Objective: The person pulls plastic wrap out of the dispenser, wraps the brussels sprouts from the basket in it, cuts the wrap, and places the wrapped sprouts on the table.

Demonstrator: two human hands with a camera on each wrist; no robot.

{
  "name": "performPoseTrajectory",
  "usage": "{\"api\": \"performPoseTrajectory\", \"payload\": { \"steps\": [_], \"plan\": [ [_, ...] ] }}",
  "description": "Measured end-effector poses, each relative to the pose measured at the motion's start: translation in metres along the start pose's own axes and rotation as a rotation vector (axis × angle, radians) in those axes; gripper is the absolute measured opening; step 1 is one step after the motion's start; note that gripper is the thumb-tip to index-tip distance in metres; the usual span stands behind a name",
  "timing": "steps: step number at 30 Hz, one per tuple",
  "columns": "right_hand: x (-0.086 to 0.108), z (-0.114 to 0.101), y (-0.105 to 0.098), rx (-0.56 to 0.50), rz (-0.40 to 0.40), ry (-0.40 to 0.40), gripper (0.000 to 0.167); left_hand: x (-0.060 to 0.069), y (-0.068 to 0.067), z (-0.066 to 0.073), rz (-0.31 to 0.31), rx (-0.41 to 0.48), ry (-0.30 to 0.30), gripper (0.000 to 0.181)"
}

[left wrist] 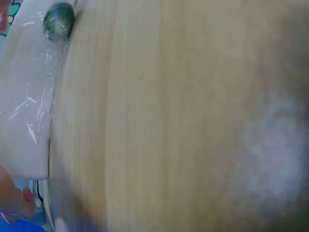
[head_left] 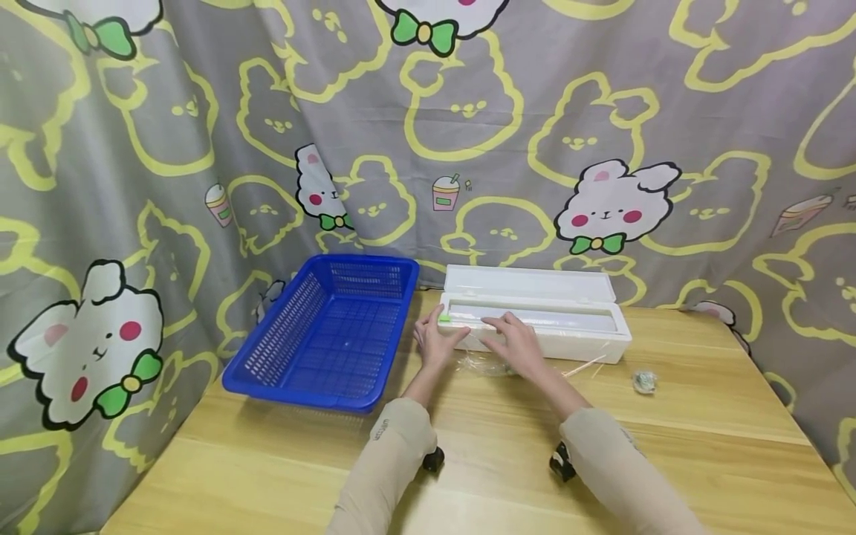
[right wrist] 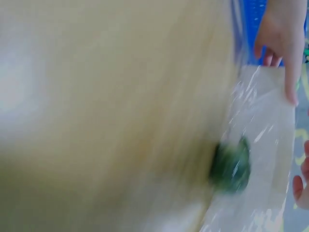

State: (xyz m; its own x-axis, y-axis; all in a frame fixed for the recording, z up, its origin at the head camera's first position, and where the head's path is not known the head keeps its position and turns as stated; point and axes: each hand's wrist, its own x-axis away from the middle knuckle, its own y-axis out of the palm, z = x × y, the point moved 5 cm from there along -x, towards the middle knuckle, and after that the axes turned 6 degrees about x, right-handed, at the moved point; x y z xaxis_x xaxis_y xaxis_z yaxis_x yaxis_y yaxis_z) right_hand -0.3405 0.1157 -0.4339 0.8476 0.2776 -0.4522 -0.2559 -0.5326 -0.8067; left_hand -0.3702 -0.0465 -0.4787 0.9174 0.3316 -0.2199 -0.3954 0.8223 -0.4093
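A long white cling film dispenser box [head_left: 588, 343] stands on the table with its lid [head_left: 528, 282] raised. A pale roll [head_left: 568, 319] lies inside it. Clear film [head_left: 478, 364] hangs at its front. My left hand [head_left: 438, 338] grips the box's left end, next to a small green piece [head_left: 444, 318], thumb on the front. My right hand [head_left: 518, 345] touches the front rim, index finger and thumb apart. A small green item in clear film [head_left: 645, 383] sits off the box's right end; this green bundle [left wrist: 59, 21] also shows in the left wrist view, and blurred in the right wrist view.
A blue plastic basket [head_left: 394, 349] stands on the wooden table [head_left: 501, 461] to the left of the box. Behind both hangs a grey patterned curtain [head_left: 374, 96]. Film strands trail from the box's front right.
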Motion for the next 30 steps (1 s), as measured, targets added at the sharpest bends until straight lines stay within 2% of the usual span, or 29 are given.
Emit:
{"api": "performPoseTrajectory", "payload": {
  "steps": [5, 10, 15, 20, 30],
  "plan": [
    [-0.022, -0.017, 0.014, -0.045, -0.008, 0.026, 0.045, -0.002, 0.003, -0.004, 0.003, -0.024, 0.006, 0.073],
    [-0.035, -0.020, 0.025, -0.042, -0.016, 0.060, 0.040, 0.001, 0.008, -0.004, 0.008, 0.002, 0.012, 0.068],
    [-0.041, -0.016, 0.035, -0.034, -0.033, 0.089, 0.036, 0.004, 0.010, -0.002, 0.009, 0.003, 0.013, 0.067],
    [-0.045, -0.017, 0.041, -0.028, -0.051, 0.081, 0.034, 0.004, 0.008, -0.003, 0.019, 0.000, 0.015, 0.066],
    [-0.053, -0.023, 0.046, -0.025, -0.031, 0.064, 0.024, -0.001, 0.003, -0.006, 0.069, 0.004, 0.074, 0.063]
  ]
}}
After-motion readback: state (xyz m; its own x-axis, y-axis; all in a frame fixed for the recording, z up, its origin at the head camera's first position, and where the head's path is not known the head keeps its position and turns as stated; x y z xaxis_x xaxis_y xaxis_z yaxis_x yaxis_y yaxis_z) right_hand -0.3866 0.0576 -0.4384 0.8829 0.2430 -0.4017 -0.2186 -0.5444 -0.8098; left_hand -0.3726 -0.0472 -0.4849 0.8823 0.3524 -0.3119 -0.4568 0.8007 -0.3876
